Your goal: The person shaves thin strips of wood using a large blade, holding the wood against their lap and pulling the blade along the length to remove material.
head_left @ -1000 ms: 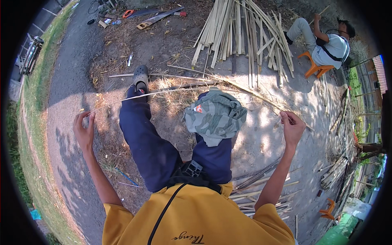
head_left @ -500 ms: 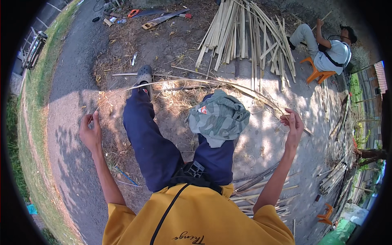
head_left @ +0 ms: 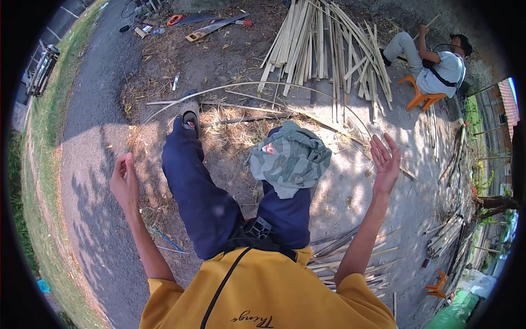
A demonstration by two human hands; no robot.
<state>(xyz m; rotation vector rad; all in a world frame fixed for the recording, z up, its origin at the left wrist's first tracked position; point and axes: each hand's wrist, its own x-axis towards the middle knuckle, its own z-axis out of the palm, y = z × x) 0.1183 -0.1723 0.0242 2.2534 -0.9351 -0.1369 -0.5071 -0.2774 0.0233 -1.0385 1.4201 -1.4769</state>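
Note:
A thin, pale bamboo strip [head_left: 257,83] arches high in front of me, one end at each hand. Between the thumb and fingers of my left hand [head_left: 126,181] its left end is pinched. Its right end comes down to the fingers of my right hand [head_left: 387,162], which are fairly straight around it; their exact grip is hard to make out. Below the arch, a camouflage cloth [head_left: 293,159] lies over my right knee. My left foot, in a grey clog [head_left: 190,109], is under the left part of the arch.
A large heap of split bamboo slats [head_left: 304,44] lies ahead. Handsaws [head_left: 216,27] rest on the ground at the far left. A person [head_left: 441,66] sits on an orange stool [head_left: 419,96] at the far right, holding a stick. More slats [head_left: 356,263] lie beside my right hip.
The strip has bent from a shallow curve into a taller arch. My right hand has turned with its fingers straighter and moved slightly left; my left hand has shifted slightly right.

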